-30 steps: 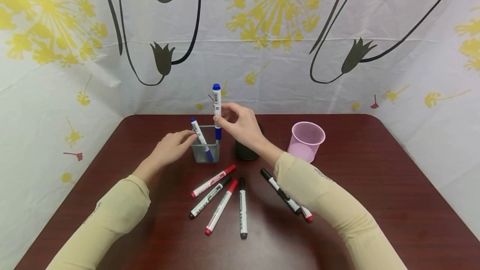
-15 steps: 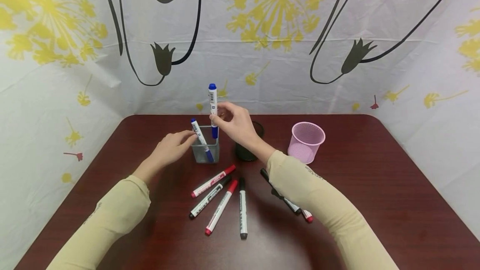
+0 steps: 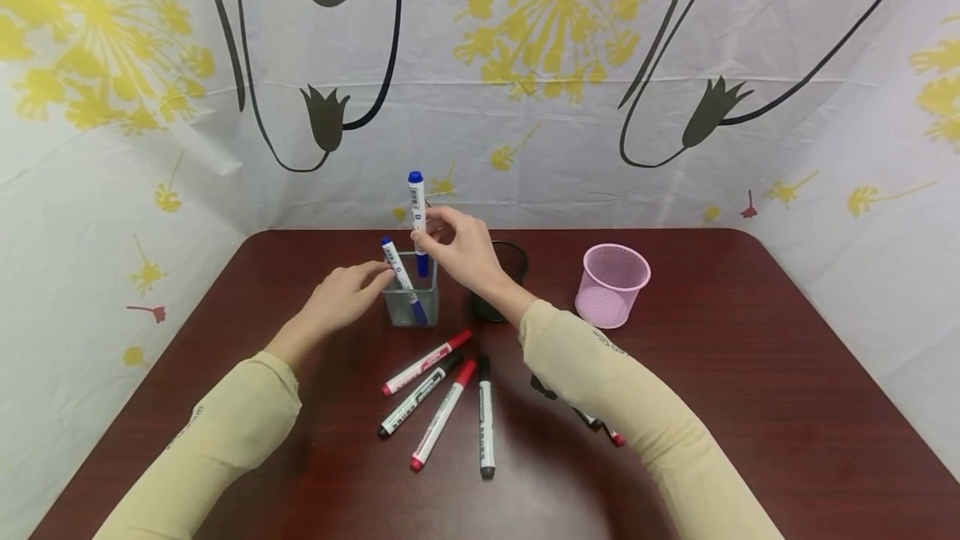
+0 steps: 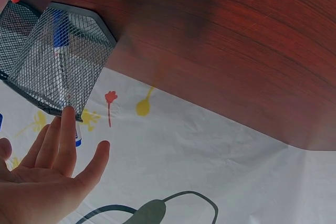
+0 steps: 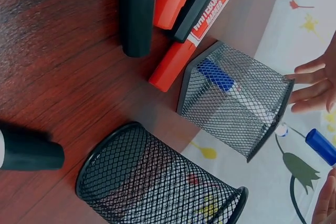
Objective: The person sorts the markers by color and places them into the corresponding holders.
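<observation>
A square grey mesh pen holder stands at the back left of the table. Inside it leans a blue whiteboard marker. My left hand is beside the holder, its fairly straight fingers touching the rim, as the left wrist view shows. Between thumb and fingers, my right hand pinches a second blue marker. That marker is upright, its lower blue end at the holder's mouth. In the right wrist view, its blue cap shows near the holder's rim, while most of the right hand is out of frame.
Behind my right wrist stands a round black mesh cup, partly hidden. A pink mesh cup is farther right. Red markers and black markers lie in front of the holders. More markers are partly covered by my right sleeve.
My right hand has moved left with the blue marker, bringing it farther over the square holder and slightly lower. The left hand stays put. More of the black cup shows.
</observation>
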A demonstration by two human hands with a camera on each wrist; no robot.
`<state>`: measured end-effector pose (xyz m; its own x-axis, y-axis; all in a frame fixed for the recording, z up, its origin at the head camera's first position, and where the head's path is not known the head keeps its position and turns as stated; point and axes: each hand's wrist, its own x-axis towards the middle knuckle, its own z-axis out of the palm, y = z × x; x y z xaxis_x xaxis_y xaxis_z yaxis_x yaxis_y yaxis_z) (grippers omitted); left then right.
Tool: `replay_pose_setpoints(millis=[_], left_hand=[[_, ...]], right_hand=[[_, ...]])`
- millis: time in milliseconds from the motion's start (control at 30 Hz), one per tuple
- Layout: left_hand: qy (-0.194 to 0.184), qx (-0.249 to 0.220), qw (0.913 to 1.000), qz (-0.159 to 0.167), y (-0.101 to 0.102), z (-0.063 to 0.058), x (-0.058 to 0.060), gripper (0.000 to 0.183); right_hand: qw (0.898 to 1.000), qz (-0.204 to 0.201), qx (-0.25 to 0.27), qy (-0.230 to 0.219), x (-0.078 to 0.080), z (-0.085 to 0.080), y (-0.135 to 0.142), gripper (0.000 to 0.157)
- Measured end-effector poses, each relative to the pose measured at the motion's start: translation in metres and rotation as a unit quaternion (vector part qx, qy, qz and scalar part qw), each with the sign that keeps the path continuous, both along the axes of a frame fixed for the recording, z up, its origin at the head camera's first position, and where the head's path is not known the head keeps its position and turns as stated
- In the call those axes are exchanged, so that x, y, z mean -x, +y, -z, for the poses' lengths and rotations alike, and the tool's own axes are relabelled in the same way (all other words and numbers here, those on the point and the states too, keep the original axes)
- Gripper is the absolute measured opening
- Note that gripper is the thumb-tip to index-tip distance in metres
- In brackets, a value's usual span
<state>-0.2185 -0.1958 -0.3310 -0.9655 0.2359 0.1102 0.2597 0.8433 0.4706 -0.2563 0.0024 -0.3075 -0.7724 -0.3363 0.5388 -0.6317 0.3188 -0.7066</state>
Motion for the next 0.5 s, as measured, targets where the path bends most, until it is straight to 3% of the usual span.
replay_pose_setpoints(millis=[500], left_hand=[[-0.008, -0.001, 1.0000, 0.001, 0.000, 0.000, 0.000, 0.045]], right_hand=[[1.000, 0.007, -0.014, 0.009, 0.007, 0.007, -0.012, 0.026]])
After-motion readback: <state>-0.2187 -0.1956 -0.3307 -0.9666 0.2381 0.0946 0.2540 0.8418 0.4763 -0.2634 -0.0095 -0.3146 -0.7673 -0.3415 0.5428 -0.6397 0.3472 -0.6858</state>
